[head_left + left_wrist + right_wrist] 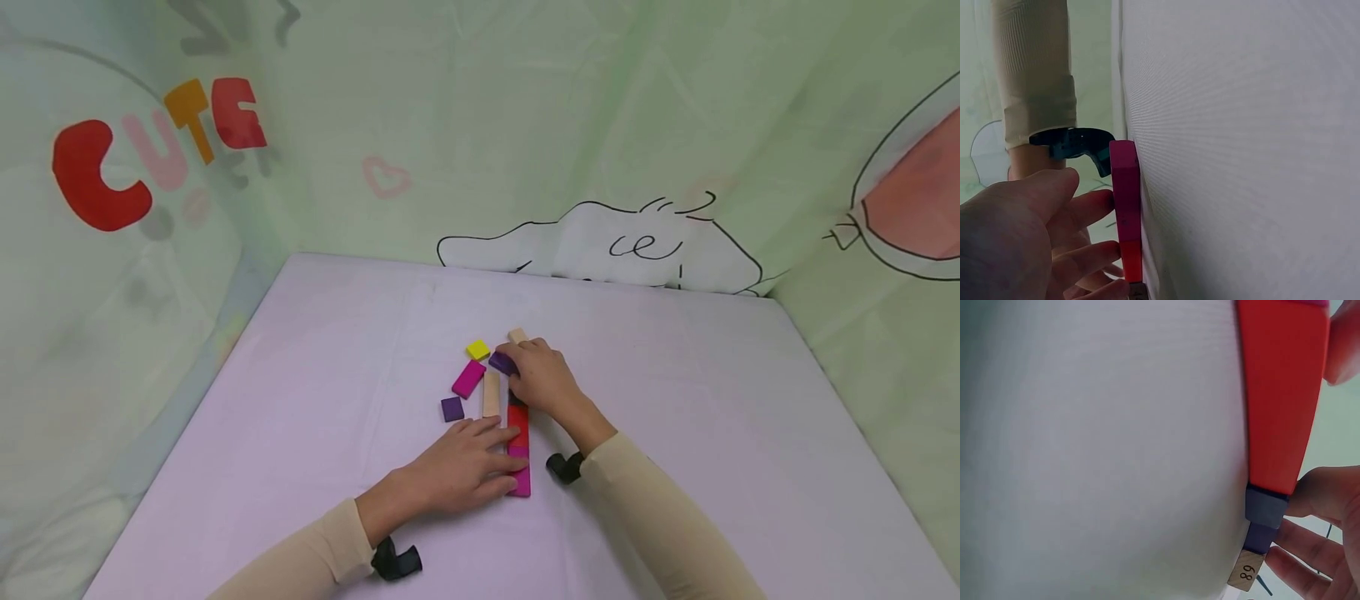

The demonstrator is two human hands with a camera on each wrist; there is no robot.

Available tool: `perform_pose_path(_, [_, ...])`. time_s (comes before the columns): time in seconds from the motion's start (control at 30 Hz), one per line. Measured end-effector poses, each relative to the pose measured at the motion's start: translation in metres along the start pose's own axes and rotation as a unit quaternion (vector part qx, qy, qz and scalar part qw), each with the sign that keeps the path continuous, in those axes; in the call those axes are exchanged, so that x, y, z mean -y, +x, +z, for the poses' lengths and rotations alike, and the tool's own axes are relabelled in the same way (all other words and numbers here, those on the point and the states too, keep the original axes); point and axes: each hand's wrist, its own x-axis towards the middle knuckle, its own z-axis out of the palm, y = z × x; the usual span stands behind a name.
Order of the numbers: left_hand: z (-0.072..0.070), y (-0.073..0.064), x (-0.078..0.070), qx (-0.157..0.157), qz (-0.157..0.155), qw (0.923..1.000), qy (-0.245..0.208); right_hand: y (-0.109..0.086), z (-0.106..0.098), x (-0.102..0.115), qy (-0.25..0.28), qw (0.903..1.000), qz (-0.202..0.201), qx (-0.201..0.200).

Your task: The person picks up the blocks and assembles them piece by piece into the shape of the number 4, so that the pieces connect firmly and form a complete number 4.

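Note:
On the table, a magenta block, a red block and a dark grey block line up end to end. My left hand lies over the near part of this row, its spread fingertips touching the magenta and red blocks. Farther along, my right hand pinches a purple block between thumb and fingers, partly hiding it and the dark grey block. Just beyond that hand lies a natural wood block; in the right wrist view its end carries a printed number.
Left of the row lie a plain wood block, a second magenta block, a yellow block and a small purple block. Black wrist straps hang at both sleeves. Printed fabric walls enclose the table's far side.

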Motion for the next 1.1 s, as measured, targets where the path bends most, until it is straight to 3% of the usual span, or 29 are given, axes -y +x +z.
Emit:
perform_pose_path(0.7, [-0.001, -0.0004, -0.0008, -0.015, 0.013, 0.9998, 0.01, -0.0035, -0.0009, -0.0055, 0.048, 0.9989, -0.003, -0.001])
perform_pose_path(1.1, [-0.0012, -0.0004, -0.0009, 0.002, -0.003, 1.0, -0.003, -0.0065, -0.0042, -0.0088, 0.045, 0.9987, -0.013, -0.023])
